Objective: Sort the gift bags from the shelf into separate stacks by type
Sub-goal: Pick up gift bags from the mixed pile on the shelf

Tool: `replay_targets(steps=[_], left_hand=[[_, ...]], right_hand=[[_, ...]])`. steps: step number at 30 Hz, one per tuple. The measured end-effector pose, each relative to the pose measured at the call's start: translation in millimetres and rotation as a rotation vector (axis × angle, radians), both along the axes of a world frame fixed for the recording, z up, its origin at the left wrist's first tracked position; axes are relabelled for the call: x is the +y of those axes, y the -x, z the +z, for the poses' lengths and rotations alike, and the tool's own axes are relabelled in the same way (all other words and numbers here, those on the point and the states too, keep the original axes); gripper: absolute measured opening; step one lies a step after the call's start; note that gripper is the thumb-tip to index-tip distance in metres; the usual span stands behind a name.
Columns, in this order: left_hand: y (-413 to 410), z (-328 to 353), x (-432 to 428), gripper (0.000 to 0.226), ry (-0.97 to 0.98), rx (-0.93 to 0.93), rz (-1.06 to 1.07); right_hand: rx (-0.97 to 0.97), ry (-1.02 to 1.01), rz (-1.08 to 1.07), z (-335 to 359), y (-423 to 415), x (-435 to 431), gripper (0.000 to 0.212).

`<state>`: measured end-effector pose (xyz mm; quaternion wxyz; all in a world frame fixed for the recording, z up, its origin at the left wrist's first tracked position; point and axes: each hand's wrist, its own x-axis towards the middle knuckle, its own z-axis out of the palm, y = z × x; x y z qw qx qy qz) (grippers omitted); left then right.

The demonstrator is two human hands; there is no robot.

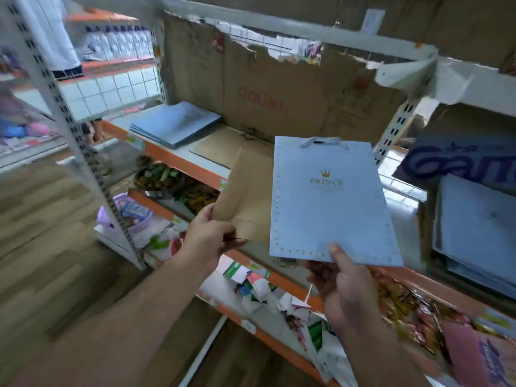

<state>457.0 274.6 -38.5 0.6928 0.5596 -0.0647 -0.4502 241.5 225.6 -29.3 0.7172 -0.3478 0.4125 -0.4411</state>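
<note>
In front of a metal shelf unit (pixel 83 152), both hands are raised and occupied.

Left hand (pixel 208 236): grips the lower corner of a flat brown paper bag (pixel 245 199), thumb on top, fingers curled beneath. The bag tilts up and away toward the shelf.

Right hand (pixel 342 286): pinches the bottom edge of a pale blue gift bag (pixel 329 202), thumb on the front face, fingers behind. The bag is held upright, face to the camera, and shows a gold crown, the word "PRINCE", gold trim along the left and bottom edges, and a white cord handle lying at the top. Its left edge overlaps the brown bag's right side. Cannot tell whether the two touch.

Middle shelf board (pixel 178 159), orange-edged: a small stack of blue bags (pixel 176 122) lies flat at the far left end, well apart from the hands. A torn cardboard sheet (pixel 279 90) stands behind as a back wall.

To the right: a further pile of pale blue bags (pixel 480 227) in an open carton, below a dark blue panel (pixel 458 163) with large lettering.

Lower shelves: snack packets (pixel 173 182), a lilac basket (pixel 131 216), loose paper packs (pixel 251 277). Wooden floor (pixel 42 205) on the left. The margins of the view are blurred.
</note>
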Motion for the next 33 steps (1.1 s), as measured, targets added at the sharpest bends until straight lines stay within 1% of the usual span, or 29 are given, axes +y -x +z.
replay_targets(steps=[4, 7, 9, 12, 20, 24, 30, 32, 33], left_hand=[[-48, -2, 5, 0.042, -0.006, 0.005, 0.043], [-80, -8, -4, 0.043, -0.017, 0.011, 0.074], [-99, -11, -13, 0.043, -0.021, 0.017, 0.075], [-126, -10, -35, 0.043, -0.024, 0.010, 0.075], [-197, -11, -123, 0.052, -0.096, -0.029, 0.013], [-227, -11, -156, 0.056, -0.125, -0.074, -0.040], [-264, -19, -196, 0.059, -0.205, -0.132, -0.126], [-276, -25, -208, 0.057, -0.269, -0.191, -0.158], [-282, -28, -213, 0.056, -0.320, -0.263, -0.187]], right_hand=[[0.010, 0.001, 0.017, 0, -48, -3, 0.017], [0.017, -0.025, 0.020, -5, -79, -15, 0.023], [0.016, -0.041, 0.034, -9, -98, -27, 0.023], [0.014, -0.050, 0.042, -15, -126, -51, 0.015], [0.001, -0.109, 0.020, -20, -194, -138, 0.014], [0.029, -0.116, 0.011, -17, -218, -168, 0.014], [0.040, -0.164, -0.019, -32, -254, -176, 0.017], [0.048, -0.174, -0.059, -39, -267, -175, 0.016], [0.051, -0.172, -0.085, -41, -274, -173, 0.016]])
